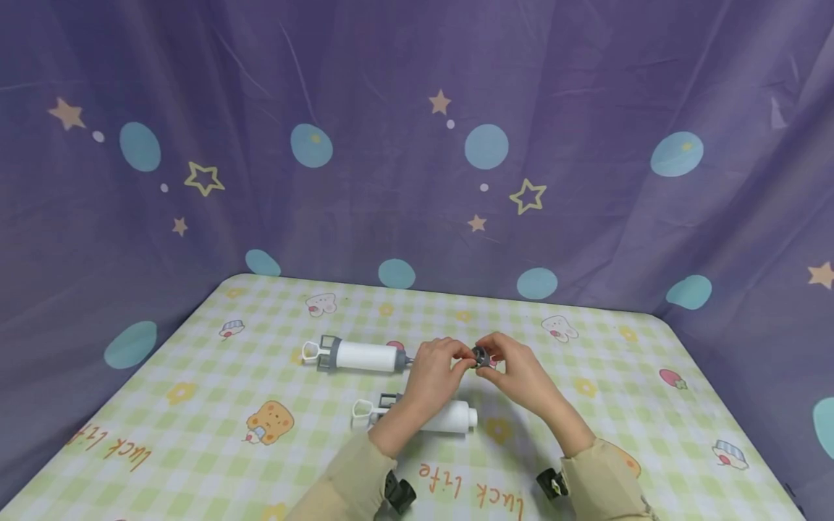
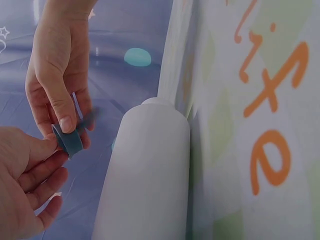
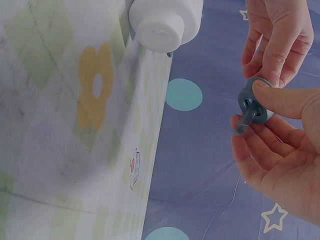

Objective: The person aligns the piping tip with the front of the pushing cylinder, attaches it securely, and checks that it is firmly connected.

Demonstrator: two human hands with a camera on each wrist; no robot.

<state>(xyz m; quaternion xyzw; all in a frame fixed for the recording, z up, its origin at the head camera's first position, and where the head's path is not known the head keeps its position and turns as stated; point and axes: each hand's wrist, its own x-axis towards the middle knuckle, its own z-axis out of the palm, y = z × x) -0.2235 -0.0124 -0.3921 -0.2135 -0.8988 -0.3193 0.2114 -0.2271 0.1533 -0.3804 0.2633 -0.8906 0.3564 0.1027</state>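
Observation:
Above the table, both hands hold a small dark grey nozzle cap (image 1: 481,357), a ring with a narrow spout. The left hand (image 1: 435,373) pinches one side of its rim with thumb and forefinger. Across from it, the right hand (image 1: 517,369) grips the cap (image 3: 254,102) between thumb and fingers, the spout pointing toward its palm side. Below the left forearm lies a white dispenser tube (image 1: 452,417), its bare white neck toward the right; the forearm hides part of it. Behind it lies a similar dispenser (image 1: 366,357) with a grey collar and grey nozzle cap fitted.
A checked tablecloth (image 1: 215,405) with printed figures covers the table. Both dispensers have white loop handles (image 1: 311,352) facing left. A purple curtain (image 1: 391,181) hangs behind and at both sides. Black wrist cameras (image 1: 399,493) sit at the sleeves.

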